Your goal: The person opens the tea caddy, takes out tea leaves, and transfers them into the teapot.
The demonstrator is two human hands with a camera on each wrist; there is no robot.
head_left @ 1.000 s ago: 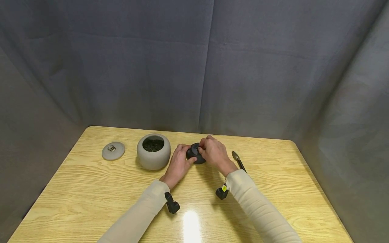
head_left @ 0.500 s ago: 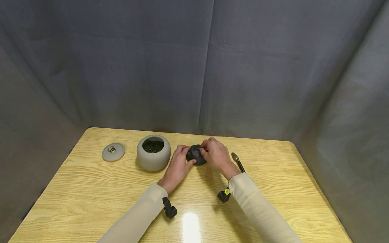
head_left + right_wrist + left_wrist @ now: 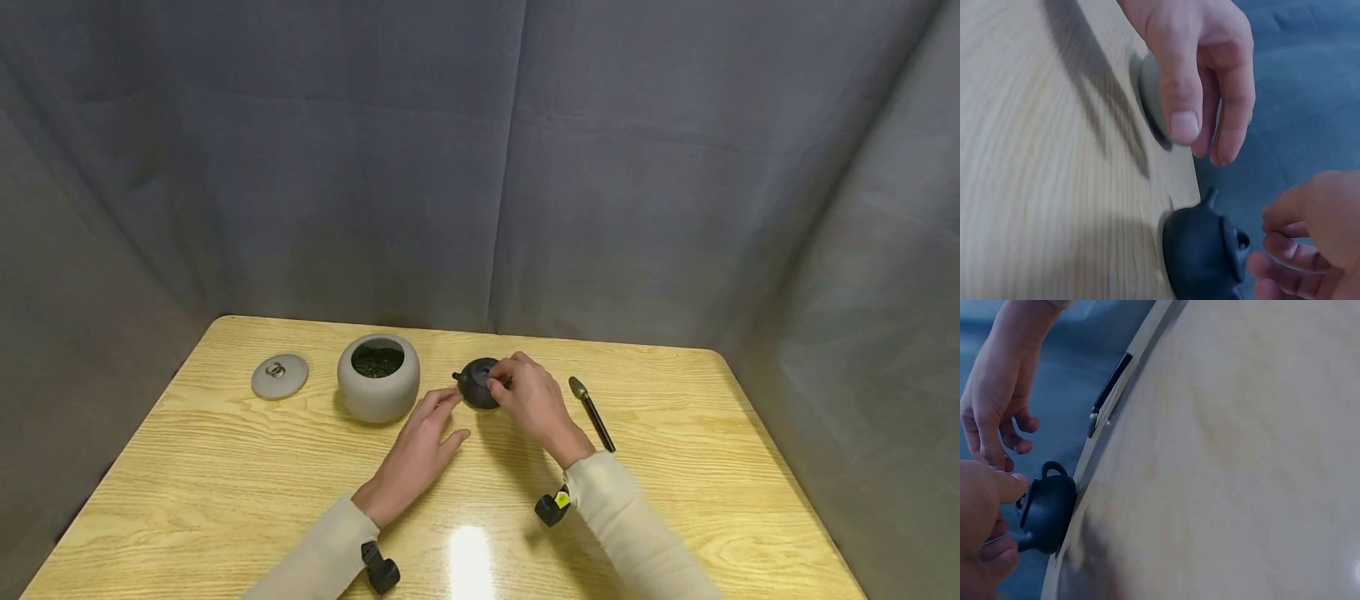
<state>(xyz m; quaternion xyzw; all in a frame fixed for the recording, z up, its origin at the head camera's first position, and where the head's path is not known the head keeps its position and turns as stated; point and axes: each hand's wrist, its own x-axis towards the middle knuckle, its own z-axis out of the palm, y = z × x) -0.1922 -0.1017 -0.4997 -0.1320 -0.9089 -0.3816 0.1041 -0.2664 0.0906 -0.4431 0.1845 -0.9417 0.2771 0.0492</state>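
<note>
A small dark teapot [image 3: 474, 390] stands on the table with its lid [image 3: 1230, 247] seated on top. My right hand [image 3: 531, 400] hovers beside the lid's knob [image 3: 1243, 240]. In the right wrist view its fingertips [image 3: 1261, 262] curl loosely, hold nothing and look slightly apart from the knob. Left of the pot, my left hand [image 3: 415, 454] hangs in front of the spout with relaxed, extended fingers and grips nothing. The pot's looped handle [image 3: 1054, 467] shows in the left wrist view; in the head view my right hand largely covers that side.
A round grey jar [image 3: 377, 398], uncovered and holding dark leafy bits, stands left of the teapot. Farther left lies a grey disc-shaped lid [image 3: 279, 379] with metal rings on top. A black-handled scoop [image 3: 592, 414] lies right of my right hand. Grey curtains [image 3: 375, 167] rise behind the table.
My left hand has let go of the teapot's side and drawn back toward the lower left, uncovering the spout. The right hand stays by the lid, its fingers now off the knob.
</note>
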